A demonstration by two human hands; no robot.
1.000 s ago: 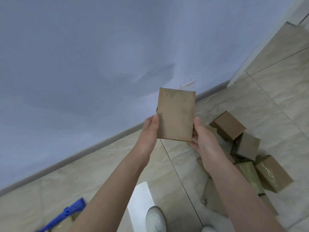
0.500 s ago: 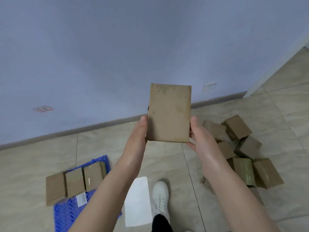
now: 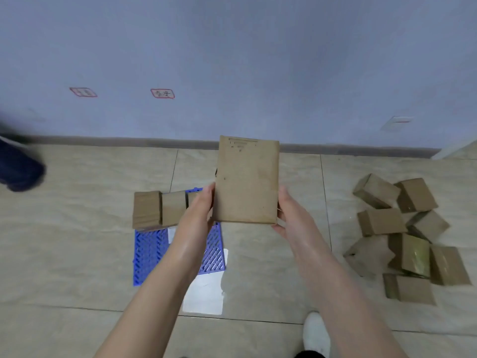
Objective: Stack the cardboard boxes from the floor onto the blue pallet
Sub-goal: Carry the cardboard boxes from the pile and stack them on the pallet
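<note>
Grip: left hand (image 3: pixel 198 210), right hand (image 3: pixel 291 218) clasp cardboard box (image 3: pixel 246 179) by opposite edges, held aloft near blue pallet (image 3: pixel 151 251). Lower flat, keep level, butt against row of boxes (image 3: pixel 147 210), release both sides together. Floor pile (image 3: pixel 382 222) well right.

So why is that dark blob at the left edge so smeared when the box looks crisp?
Head view: the dark blue shape looks motion-blurred beyond recognition, while the held box is fairly sharp; head view again, light is soft with faint shadows, and tape on one pile box glints.
</note>
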